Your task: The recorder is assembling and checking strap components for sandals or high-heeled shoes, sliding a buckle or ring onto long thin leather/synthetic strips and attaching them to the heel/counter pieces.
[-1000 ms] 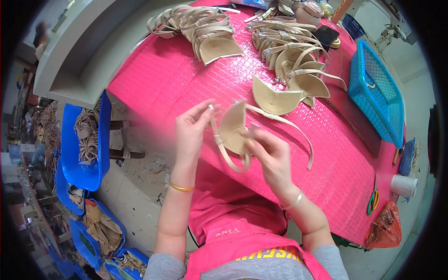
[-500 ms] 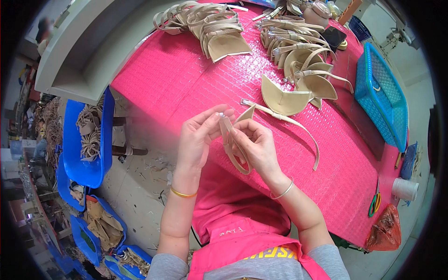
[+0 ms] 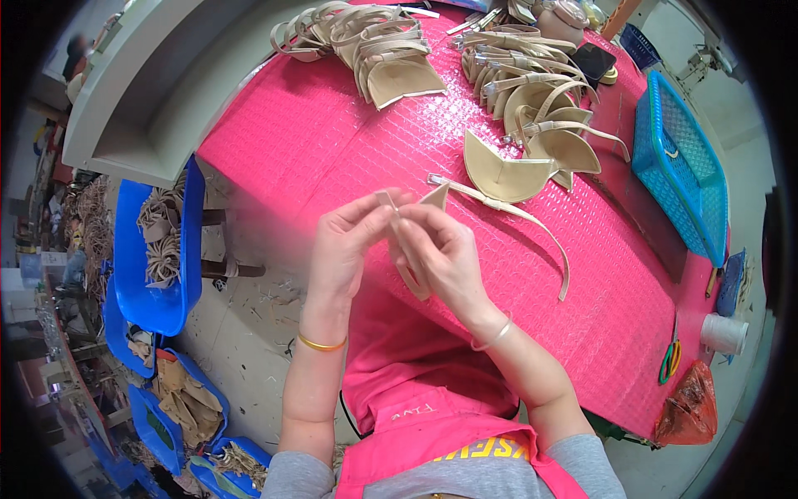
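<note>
A beige leather shoe upper with a strap [image 3: 413, 283] is held up in front of me, near the table's front edge. My left hand [image 3: 347, 237] pinches the end of its strap between thumb and fingers. Close beside it, my right hand [image 3: 445, 254] is closed round the body of the same piece, and its fingers hide much of it. A pointed beige corner [image 3: 436, 197] shows above my right fingers. Past my hands, a loose beige strap with a buckle [image 3: 507, 207] lies curved on the table, touching another beige upper [image 3: 499, 176].
The table has a shiny pink cover [image 3: 291, 158]. Beige uppers stand in a left stack [image 3: 403, 79] and a right stack [image 3: 507, 71]. At right are a turquoise basket [image 3: 686, 179], scissors [image 3: 670, 362], a white thread spool [image 3: 723, 334] and a red bag [image 3: 690, 407]. Blue bins [image 3: 158, 308] stand at left.
My hands have drawn closer together, and my right hand has shifted slightly left. The piece has turned, so its hanging strap loop shows less.
</note>
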`<state>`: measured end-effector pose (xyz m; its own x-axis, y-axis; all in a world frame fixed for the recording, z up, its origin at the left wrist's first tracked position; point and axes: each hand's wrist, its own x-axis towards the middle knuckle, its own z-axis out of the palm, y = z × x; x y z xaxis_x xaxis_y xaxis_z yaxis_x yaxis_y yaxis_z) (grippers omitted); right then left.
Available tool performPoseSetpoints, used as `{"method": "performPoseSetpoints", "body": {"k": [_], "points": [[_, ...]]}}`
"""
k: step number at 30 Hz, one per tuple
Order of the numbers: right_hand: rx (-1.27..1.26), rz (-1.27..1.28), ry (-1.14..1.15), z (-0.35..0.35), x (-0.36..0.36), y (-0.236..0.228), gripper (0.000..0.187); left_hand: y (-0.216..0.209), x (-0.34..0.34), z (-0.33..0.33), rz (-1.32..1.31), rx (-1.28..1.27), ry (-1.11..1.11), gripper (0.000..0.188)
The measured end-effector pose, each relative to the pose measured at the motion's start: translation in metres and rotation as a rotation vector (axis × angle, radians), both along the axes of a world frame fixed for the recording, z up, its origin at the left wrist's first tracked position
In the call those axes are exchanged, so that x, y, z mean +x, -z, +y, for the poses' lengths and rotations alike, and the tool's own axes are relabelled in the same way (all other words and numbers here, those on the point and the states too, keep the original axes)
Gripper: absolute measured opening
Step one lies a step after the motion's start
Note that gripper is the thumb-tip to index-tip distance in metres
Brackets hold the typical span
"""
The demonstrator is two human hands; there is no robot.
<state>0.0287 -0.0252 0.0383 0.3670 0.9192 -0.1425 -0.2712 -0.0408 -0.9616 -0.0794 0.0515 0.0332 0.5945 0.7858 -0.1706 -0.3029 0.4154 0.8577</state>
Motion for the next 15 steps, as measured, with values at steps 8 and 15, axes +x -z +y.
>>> {"method": "performPoseSetpoints", "body": {"k": [8, 15], "points": [[0.147, 0.103, 0.110, 0.002, 0.000, 0.004, 0.017, -0.013, 0.007, -0.018, 0.668, 0.982, -0.481, 0.023], [0.284, -0.817, 0.125, -0.013, 0.015, -0.015, 0.022, -0.009, 0.002, -0.033, 0.104, 0.111, -0.055, 0.022]]}}
